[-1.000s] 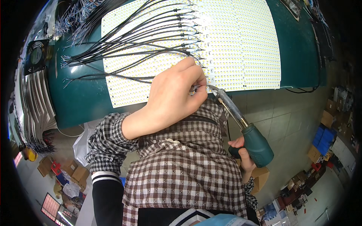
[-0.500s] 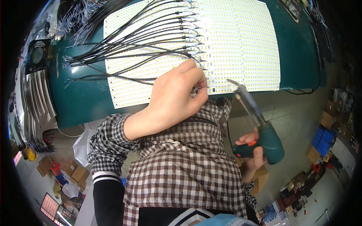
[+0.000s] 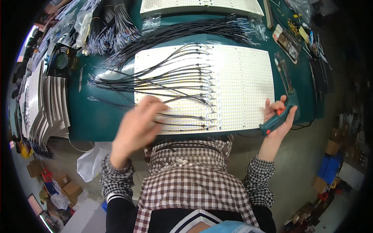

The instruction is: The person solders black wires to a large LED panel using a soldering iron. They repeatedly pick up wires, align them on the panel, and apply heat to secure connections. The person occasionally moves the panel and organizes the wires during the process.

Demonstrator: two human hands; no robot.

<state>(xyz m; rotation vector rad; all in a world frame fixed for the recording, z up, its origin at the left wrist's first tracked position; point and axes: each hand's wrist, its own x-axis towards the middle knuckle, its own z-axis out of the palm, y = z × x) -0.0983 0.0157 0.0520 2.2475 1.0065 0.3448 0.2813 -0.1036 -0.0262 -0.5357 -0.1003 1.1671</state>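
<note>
A white LED panel [image 3: 241, 81] lies flat on the green table [image 3: 97, 116]. Several black wires [image 3: 163, 83] run from its middle out to the left. My left hand [image 3: 136, 124], blurred, hovers over the panel's near left corner with fingers loosely spread and nothing in it. It is close above the nearest wires. My right hand [image 3: 278, 112] is past the panel's right edge, gripping a teal soldering tool [image 3: 281, 110] with an orange button. The tool's metal tip points away from me along the panel's right side.
A fanned stack of white strips [image 3: 42, 105] and a black fan [image 3: 60, 60] lie at the left. Wire bundles [image 3: 112, 23] and a second LED panel [image 3: 198, 6] are at the far side, small parts [image 3: 287, 39] at the far right. Boxes [image 3: 68, 190] and a plastic bag [image 3: 87, 163] are on the floor.
My left hand has come off the wire ends and moved left. My right hand has carried the tool away to the right of the panel. More of the table shows now.
</note>
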